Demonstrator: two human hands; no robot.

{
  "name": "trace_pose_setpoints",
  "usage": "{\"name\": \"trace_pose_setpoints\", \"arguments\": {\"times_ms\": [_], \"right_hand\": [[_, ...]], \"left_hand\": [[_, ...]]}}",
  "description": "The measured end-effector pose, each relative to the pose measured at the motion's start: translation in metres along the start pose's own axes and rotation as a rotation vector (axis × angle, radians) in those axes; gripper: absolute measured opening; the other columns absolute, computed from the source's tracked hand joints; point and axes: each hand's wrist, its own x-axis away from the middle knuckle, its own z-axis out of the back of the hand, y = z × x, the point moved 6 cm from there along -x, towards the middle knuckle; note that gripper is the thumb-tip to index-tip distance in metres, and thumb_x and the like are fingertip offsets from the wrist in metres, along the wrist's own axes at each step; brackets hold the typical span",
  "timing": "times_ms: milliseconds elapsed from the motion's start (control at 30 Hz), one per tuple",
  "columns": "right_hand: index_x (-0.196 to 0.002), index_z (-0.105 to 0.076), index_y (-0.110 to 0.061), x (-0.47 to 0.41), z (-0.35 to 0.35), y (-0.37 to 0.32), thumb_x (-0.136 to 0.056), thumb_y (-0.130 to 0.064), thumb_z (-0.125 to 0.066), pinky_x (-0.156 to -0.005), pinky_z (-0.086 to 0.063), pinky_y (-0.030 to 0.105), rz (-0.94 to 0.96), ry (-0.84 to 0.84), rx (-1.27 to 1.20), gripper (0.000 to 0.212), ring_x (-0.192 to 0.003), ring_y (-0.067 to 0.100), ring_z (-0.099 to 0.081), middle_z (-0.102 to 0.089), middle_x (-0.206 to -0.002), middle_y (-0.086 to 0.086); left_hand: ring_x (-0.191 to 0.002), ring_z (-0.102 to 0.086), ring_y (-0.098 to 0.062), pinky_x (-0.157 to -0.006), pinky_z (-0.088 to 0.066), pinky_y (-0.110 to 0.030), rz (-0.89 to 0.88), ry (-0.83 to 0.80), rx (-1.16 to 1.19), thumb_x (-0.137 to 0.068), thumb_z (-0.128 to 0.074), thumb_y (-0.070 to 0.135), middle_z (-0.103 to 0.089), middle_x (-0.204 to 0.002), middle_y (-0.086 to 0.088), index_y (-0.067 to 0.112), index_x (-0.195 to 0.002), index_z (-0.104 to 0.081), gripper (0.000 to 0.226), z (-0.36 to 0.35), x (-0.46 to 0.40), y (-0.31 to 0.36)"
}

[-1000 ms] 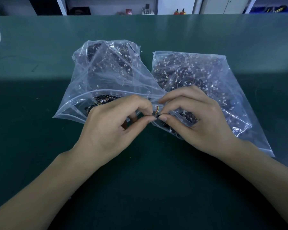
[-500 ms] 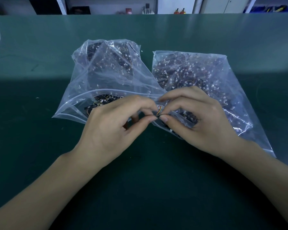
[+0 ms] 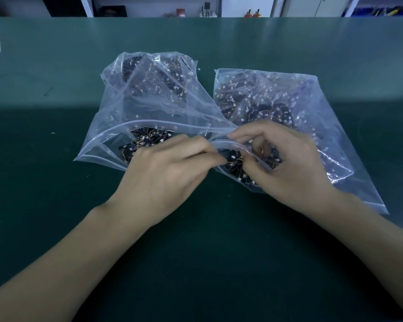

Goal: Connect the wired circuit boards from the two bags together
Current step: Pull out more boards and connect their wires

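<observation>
**Meeting at the seam between two bags**

Spreading across the green worktop (image 3: 56, 205), two clear zip bags lay side by side, mouths toward the person: the left bag (image 3: 135, 108) and the right bag (image 3: 300, 108), each packed with small dark wired circuit boards (image 3: 147, 141) and white connectors. The bags touched at their near inner corners, and both hands worked at that junction.

The left hand (image 3: 163, 175) came in from the left with its fingers (image 3: 196, 147) curled and pressed together, tips pointing right toward the mouth of the right bag; what they pinched was hidden beneath them, likely a board or its lead. The right hand (image 3: 286, 163) sat over the right bag's opening, its fingers (image 3: 244, 135) curled down onto the zip rim and the boards spilling there (image 3: 237, 168).

The two sets of fingertips lay close, nearly facing across the rim. Short orange leads (image 3: 236, 161) ran roughly left to right between them, so mating looked like a push along that line. Either hand seemed equally near; whether the connectors were already seated could not be told.
</observation>
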Motion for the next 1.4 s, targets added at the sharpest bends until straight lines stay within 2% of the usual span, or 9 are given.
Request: {"name": "trace_pose_setpoints", "arguments": {"times_ms": [133, 267, 400, 500, 600, 733, 867, 1100, 1400], "right_hand": [[-0.117, -0.074, -0.008, -0.001, 0.003, -0.006, -0.092, 0.007, -0.071, -0.074, -0.044, 0.013, 0.047, 0.021, -0.021, 0.029, -0.067, 0.012, -0.055, -0.053, -0.097, -0.044], [-0.115, -0.076, -0.009, -0.001, 0.002, -0.010, -0.096, 0.003, -0.073, -0.067, -0.047, 0.019, 0.042, 0.020, -0.028, 0.022, -0.065, 0.014, -0.056, -0.056, -0.101, -0.036], [-0.114, -0.077, -0.012, 0.000, -0.004, -0.010, -0.095, 0.002, -0.075, -0.064, -0.047, 0.020, 0.010, -0.019, -0.019, 0.024, -0.064, 0.015, -0.056, -0.059, -0.100, -0.033], [-0.114, -0.076, -0.015, 0.000, -0.006, -0.008, -0.091, 0.003, -0.076, -0.064, -0.047, 0.021, -0.023, -0.056, -0.020, 0.030, -0.065, 0.017, -0.057, -0.058, -0.099, -0.036], [-0.113, -0.076, -0.014, 0.000, -0.007, -0.006, -0.089, 0.004, -0.076, -0.063, -0.049, 0.029, -0.031, -0.083, -0.014, 0.029, -0.064, 0.019, -0.059, -0.065, -0.108, -0.022], [-0.112, -0.076, -0.014, 0.000, -0.005, -0.005, -0.091, 0.002, -0.074, -0.064, -0.045, 0.018, -0.037, -0.059, 0.013, 0.026, -0.064, 0.012, -0.056, -0.060, -0.106, -0.033], [-0.112, -0.077, -0.014, 0.000, -0.003, -0.003, -0.089, 0.006, -0.074, -0.068, -0.039, 0.009, -0.055, -0.044, 0.026, 0.030, -0.064, 0.008, -0.051, -0.053, -0.095, -0.047], [-0.111, -0.076, -0.016, 0.000, -0.005, -0.005, -0.090, 0.005, -0.074, -0.067, -0.040, 0.010, -0.075, -0.064, 0.020, 0.030, -0.064, 0.011, -0.053, -0.055, -0.096, -0.047], [-0.112, -0.077, -0.015, 0.002, -0.006, -0.004, -0.091, 0.004, -0.075, -0.068, -0.039, 0.011, -0.082, -0.082, 0.022, 0.028, -0.065, 0.011, -0.053, -0.055, -0.096, -0.046]], "left_hand": [[-0.070, -0.074, -0.022, -0.045, -0.053, -0.037, -0.015, 0.009, -0.175, -0.093, -0.075, 0.002, -0.080, -0.100, 0.010, 0.021, -0.098, -0.082, 0.021, 0.000, -0.008, 0.014], [-0.054, -0.066, -0.024, -0.039, -0.044, -0.030, 0.003, -0.159, -0.282, -0.085, -0.079, 0.006, -0.077, -0.085, 0.010, 0.025, -0.090, -0.078, 0.019, -0.015, -0.009, 0.019], [-0.050, -0.065, -0.029, -0.042, -0.038, -0.027, 0.032, -0.245, -0.280, -0.090, -0.076, 0.012, -0.078, -0.090, 0.011, 0.027, -0.100, -0.080, 0.019, -0.019, -0.005, 0.017], [-0.056, -0.069, -0.029, -0.041, -0.044, -0.030, 0.005, -0.242, -0.221, -0.099, -0.056, 0.016, -0.079, -0.104, 0.012, 0.027, -0.107, -0.080, 0.028, -0.018, -0.001, 0.021], [-0.066, -0.072, -0.019, -0.043, -0.049, -0.033, 0.018, -0.101, -0.054, -0.100, -0.044, 0.013, -0.078, -0.103, 0.016, 0.026, -0.101, -0.082, 0.040, -0.002, -0.001, 0.021], [-0.061, -0.061, -0.022, -0.054, -0.046, -0.032, 0.266, -0.058, 0.006, -0.091, -0.051, 0.020, -0.066, -0.076, 0.010, 0.021, -0.085, -0.068, 0.018, 0.007, 0.003, -0.010], [-0.059, -0.057, -0.025, -0.059, -0.044, -0.033, 0.451, -0.094, -0.138, -0.097, -0.062, 0.023, -0.048, -0.063, 0.014, 0.025, -0.097, -0.071, 0.010, 0.005, 0.013, -0.048], [-0.085, -0.070, -0.032, -0.068, -0.052, -0.040, 0.559, -0.290, -0.118, -0.098, -0.059, 0.055, -0.057, -0.072, 0.013, 0.044, -0.119, -0.073, 0.027, -0.008, 0.028, -0.070], [-0.075, -0.064, -0.025, -0.064, -0.046, -0.035, 0.559, -0.270, -0.149, -0.096, -0.070, 0.041, -0.058, -0.066, 0.015, 0.035, -0.094, -0.072, 0.006, -0.008, 0.027, -0.069]]}}
